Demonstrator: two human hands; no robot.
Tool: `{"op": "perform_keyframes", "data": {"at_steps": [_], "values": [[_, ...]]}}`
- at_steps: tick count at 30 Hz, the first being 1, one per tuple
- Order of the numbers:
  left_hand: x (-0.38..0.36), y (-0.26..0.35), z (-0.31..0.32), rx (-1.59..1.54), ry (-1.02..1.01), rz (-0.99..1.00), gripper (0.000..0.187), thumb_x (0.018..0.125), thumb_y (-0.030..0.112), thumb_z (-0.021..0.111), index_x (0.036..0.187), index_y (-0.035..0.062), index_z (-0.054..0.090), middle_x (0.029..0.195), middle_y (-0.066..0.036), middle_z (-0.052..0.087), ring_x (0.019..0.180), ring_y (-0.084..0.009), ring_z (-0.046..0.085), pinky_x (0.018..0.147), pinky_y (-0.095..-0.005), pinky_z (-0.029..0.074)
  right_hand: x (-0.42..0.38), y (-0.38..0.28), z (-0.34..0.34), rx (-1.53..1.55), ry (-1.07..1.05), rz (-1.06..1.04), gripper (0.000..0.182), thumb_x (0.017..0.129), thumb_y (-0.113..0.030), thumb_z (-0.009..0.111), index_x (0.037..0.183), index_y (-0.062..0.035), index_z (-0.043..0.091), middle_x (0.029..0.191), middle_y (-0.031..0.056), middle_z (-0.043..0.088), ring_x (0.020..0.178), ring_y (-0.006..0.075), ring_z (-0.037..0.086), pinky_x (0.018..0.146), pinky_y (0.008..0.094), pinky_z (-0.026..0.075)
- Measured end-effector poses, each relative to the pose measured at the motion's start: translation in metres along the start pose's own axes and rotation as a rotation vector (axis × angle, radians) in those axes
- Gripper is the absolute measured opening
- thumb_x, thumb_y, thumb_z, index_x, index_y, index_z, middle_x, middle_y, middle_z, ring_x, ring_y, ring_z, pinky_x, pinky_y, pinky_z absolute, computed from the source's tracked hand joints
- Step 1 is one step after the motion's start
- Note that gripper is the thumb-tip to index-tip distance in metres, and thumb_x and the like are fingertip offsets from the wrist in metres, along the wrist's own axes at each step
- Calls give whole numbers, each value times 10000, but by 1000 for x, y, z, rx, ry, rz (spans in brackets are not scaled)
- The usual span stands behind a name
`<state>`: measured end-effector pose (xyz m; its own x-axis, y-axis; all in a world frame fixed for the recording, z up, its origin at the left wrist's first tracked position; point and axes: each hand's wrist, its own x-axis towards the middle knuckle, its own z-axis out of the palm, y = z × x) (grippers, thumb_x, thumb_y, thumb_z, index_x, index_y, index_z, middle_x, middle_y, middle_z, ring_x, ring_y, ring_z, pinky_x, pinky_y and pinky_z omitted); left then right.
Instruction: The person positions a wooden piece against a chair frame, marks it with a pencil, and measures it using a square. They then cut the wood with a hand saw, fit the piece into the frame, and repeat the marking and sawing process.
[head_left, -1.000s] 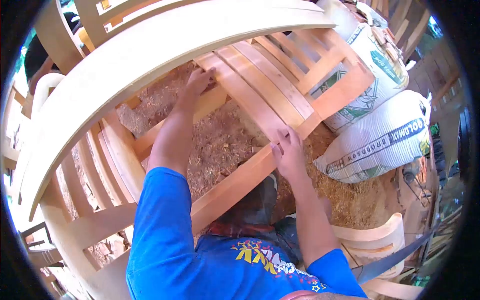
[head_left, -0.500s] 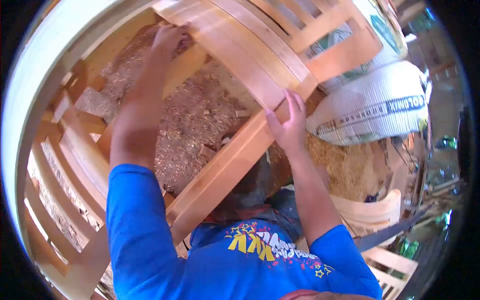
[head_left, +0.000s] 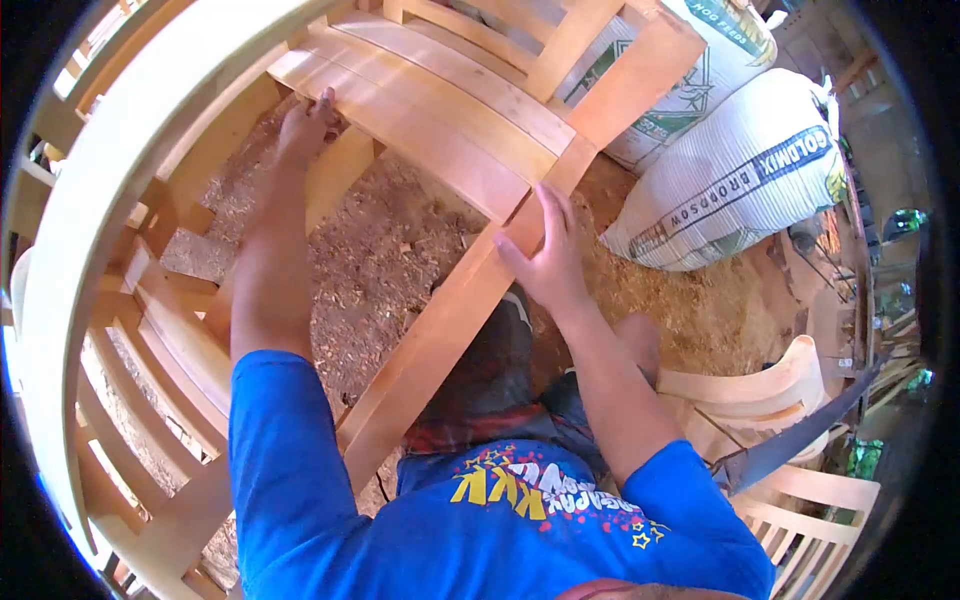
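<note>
In the head view, I see the person's left hand (head_left: pixel 308 130) at the far left end of a smooth, pale orange-brown wooden slat (head_left: pixel 410 132). Its fingers touch the near edge; whether they are clamped around the board I cannot tell, since the underside is hidden. The right hand (head_left: pixel 548 255) is spread rather than clenched, its fingertips at the joint where the slat meets a long, squared, orange-brown wooden rail (head_left: pixel 440 350), its thumb apart from them on the rail.

The slat is the nearest of several lying side by side across the seat of the wooden frame. Below it, a reddish-brown floor strewn with wood shavings (head_left: pixel 385 250) shows through the opening.

Over the last second the view has swung: a broad, pale, curved wooden board (head_left: pixel 75 210) that arched across the top now sweeps down the left. The hands, though, have stayed at the same two ends of the slat. To my eye, that means the work remains centred on this one piece, with both ends attended to at once.

To the right, beyond the rail, leans a full white woven sack with dark lettering (head_left: pixel 740 190).
</note>
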<state>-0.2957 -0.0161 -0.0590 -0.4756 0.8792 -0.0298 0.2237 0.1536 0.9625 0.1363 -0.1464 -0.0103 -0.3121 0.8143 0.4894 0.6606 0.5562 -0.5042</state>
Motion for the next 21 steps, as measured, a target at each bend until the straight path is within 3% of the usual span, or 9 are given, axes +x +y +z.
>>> {"op": "perform_keyframes", "data": {"at_steps": [4,5,8,10,14,16,18,20,21], "values": [[-9,8,0,12,57,-11,562,1010,562,693,1233,49,746,953,-58,744,772,-129,688,668,-329,552,-46,-9,-31,18,-11,56,710,890,-244,813,1471,30,511,1445,251,533,1364,430,515,1177,503,422],[-12,21,-7,238,66,-50,596,992,561,707,1207,7,749,965,-117,764,823,-178,727,736,-369,578,-61,-4,-45,-30,-44,102,685,881,-222,808,1458,19,528,1437,240,539,1361,423,520,1177,500,424],[-51,62,4,428,217,56,641,994,566,679,1182,-44,739,1075,-215,779,991,-293,769,886,-450,587,-103,19,-99,-147,-157,350,631,875,-173,776,1446,-7,565,1436,232,574,1378,407,524,1174,478,422],[-45,42,19,527,182,83,717,995,582,653,1277,-76,679,1193,-265,746,1148,-362,722,994,-497,545,-133,49,-138,-357,-154,417,598,879,-169,768,1429,-24,582,1405,216,603,1339,392,563,1148,471,448],[-64,59,35,693,20,36,913,995,626,613,1518,-106,460,1381,-324,653,1331,-435,623,1128,-530,471,-182,60,-217,-510,-63,585,520,895,-128,747,1385,-22,610,1354,194,626,1266,364,617,1087,461,486],[-19,-8,34,662,37,123,988,994,629,616,1580,-115,333,1415,-333,626,1348,-455,603,1156,-520,450,-204,65,-244,-535,-46,622,479,903,-107,732,1361,-15,625,1329,184,635,1245,349,627,1046,450,508],[-20,-8,38,667,-4,78,1023,1000,639,601,1617,-107,272,1456,-336,593,1375,-468,576,1185,-506,424,-210,56,-260,-490,-20,665,442,910,-91,721,1337,-10,640,1301,176,646,1221,334,639,1003,434,528],[-67,61,36,715,-87,-101,1005,1012,657,566,1630,-83,278,1505,-335,555,1412,-473,540,1215,-489,392,-203,40,-269,-365,15,702,407,916,-82,714,1313,-8,656,1271,170,658,1193,319,653,958,415,547],[-61,53,38,715,-88,-76,991,1018,663,546,1634,-67,284,1532,-329,526,1435,-464,514,1224,-483,378,-205,43,-271,-525,8,560,344,921,-70,705,1257,-1,681,1217,164,666,1149,308,662,926,395,553]]}}
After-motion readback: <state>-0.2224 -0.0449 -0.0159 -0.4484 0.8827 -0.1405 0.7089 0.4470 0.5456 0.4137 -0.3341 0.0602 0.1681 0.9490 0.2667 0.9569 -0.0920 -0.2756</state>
